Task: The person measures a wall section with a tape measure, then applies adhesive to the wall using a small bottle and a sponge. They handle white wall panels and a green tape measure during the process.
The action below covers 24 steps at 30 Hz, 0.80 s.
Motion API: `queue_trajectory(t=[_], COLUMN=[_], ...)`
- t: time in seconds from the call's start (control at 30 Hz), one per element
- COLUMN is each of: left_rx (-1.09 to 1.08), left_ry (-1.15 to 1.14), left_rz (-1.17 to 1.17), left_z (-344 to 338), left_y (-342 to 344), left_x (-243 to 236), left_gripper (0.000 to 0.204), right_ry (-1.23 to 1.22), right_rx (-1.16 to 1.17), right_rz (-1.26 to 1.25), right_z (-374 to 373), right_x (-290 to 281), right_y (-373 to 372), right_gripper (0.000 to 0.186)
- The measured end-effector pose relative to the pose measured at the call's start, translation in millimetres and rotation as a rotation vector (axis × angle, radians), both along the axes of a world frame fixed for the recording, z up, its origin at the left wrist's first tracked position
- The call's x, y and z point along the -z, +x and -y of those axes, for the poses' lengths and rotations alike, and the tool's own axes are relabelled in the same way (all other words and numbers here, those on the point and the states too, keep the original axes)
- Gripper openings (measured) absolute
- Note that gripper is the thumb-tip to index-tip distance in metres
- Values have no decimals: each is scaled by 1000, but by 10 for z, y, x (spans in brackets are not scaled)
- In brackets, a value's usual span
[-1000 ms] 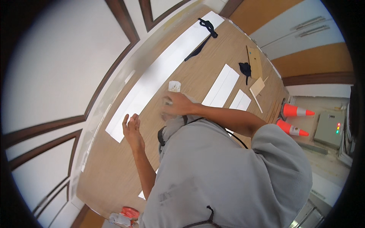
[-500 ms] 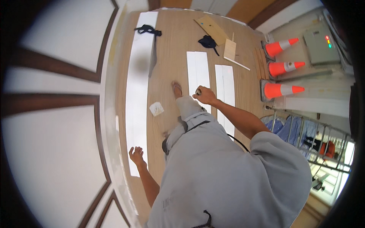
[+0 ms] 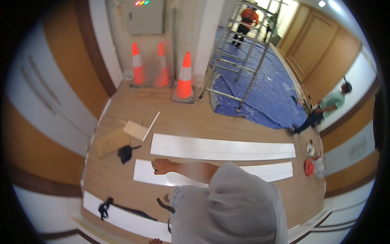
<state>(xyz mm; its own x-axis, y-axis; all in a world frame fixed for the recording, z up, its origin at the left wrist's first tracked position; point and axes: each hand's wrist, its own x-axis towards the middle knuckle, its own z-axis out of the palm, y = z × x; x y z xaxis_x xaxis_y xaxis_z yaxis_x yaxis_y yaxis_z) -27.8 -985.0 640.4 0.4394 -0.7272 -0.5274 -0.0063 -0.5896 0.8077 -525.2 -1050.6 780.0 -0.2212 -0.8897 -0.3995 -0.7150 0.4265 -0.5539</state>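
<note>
While the floor (image 3: 195, 122) carries all the boards in sight, the work looks, as far as I can judge, to be at a laid-out stage, with nothing visibly joined or put up. At the lower left of the frame a long white board (image 3: 129, 221) lies flat, with a black strap (image 3: 104, 208) draped over it. Above it, left of centre, a tan wooden panel (image 3: 109, 144) and a smaller wooden piece (image 3: 135, 130) lie on the floor, with a dark cloth item (image 3: 125, 154) against the panel. At the bottom edge only the fingertips of the left hand (image 3: 155, 241) show, so I cannot tell whether they grasp anything. Just right of there and higher, near the middle, the right hand (image 3: 162, 166) is over the left end of the lower white board (image 3: 264, 171); its fingers are curled in (whether around some small object, I cannot tell). That board and the upper white board (image 3: 223, 147) stretch side by side toward the right, flat and apart, the upper one bearing a faint lengthwise line. Laying out these pieces therefore seems done; lifting or fastening any of them is not. At the far right, a red bag (image 3: 309, 167) sits beyond the board ends.
</note>
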Motion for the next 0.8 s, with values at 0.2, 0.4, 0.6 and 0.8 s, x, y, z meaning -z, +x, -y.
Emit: queue_trajectory(t=[0.2, 0.4, 0.6, 0.8], left_rx=[273, 511, 970, 1017], left_ry=[-298, -327, -208, -160], left_rz=[6, -163, -201, -245], left_z=[1936, 2448, 1979, 894], left_y=[-705, -785, -1516, -1986], left_x=[-1169, -1447, -226, -210], left_gripper=[32, 26, 39, 39], right_ry=[60, 366, 737, 668], right_rx=[535, 819, 929, 648], right_rz=[-63, -26, 92, 208], right_z=[-1026, -3084, -4498, -4909], right_x=[83, 974, 1547, 1051], right_y=[-818, -417, 557, 625], right_gripper=[59, 62, 57, 76])
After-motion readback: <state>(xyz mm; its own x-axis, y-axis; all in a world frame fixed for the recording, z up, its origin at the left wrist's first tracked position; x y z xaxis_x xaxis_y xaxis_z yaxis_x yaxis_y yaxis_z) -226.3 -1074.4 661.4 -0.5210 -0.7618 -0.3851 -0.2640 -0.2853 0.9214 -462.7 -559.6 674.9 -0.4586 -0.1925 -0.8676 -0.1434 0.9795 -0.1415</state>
